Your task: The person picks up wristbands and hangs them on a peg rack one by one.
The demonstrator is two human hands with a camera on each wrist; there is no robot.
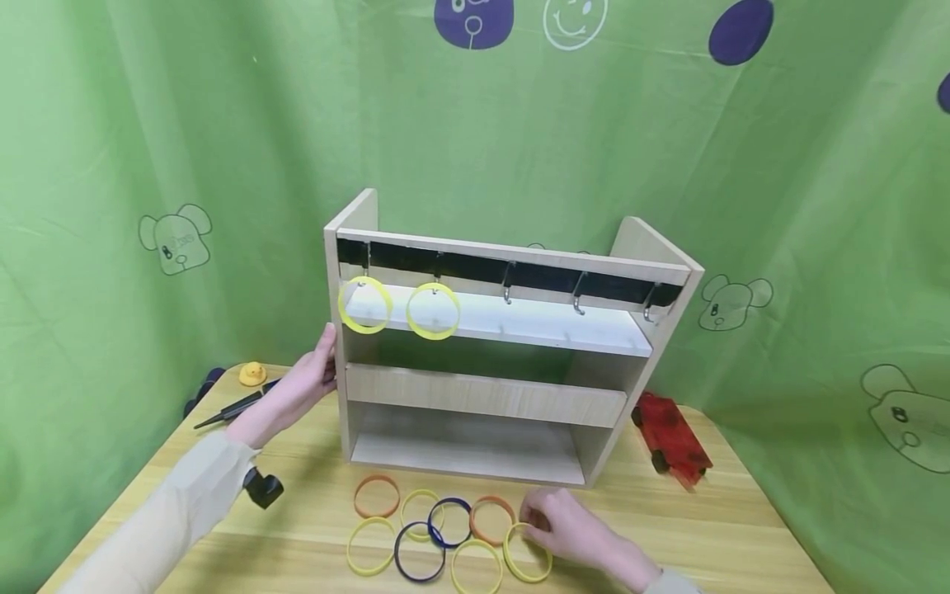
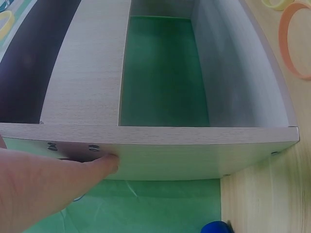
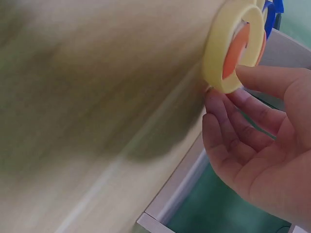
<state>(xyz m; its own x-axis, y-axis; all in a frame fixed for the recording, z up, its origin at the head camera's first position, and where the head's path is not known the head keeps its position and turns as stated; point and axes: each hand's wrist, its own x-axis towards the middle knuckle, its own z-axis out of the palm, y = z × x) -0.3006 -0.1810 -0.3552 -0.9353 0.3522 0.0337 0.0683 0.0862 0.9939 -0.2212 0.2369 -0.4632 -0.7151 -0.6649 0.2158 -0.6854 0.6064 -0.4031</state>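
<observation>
The right hand [image 1: 567,528] pinches a yellow ring [image 3: 214,53] by its rim, thumb at the inner edge and fingers beneath the outside; one edge is likely enough to control so light a hoop. That ring is at the right end of the loose group in front of the wooden rack [image 1: 486,398]; whether it is raised off the counter [image 1: 304,462] is hard to tell. The left hand [image 1: 300,388] lies against the rack's outer side, its visible digit straight, probably to steady the frame; its other fingers are mostly hidden. Two yellow rings [image 1: 434,335] hang singly from the leftmost hooks [image 1: 507,285], three hooks being bare, which suggests one ring per hook. The pinched ring is a thin, plain, pale yellow band, round and smooth; blue rings [image 1: 420,581] and orange rings [image 1: 376,478] of similar form lie nearby, some overlapping.
</observation>
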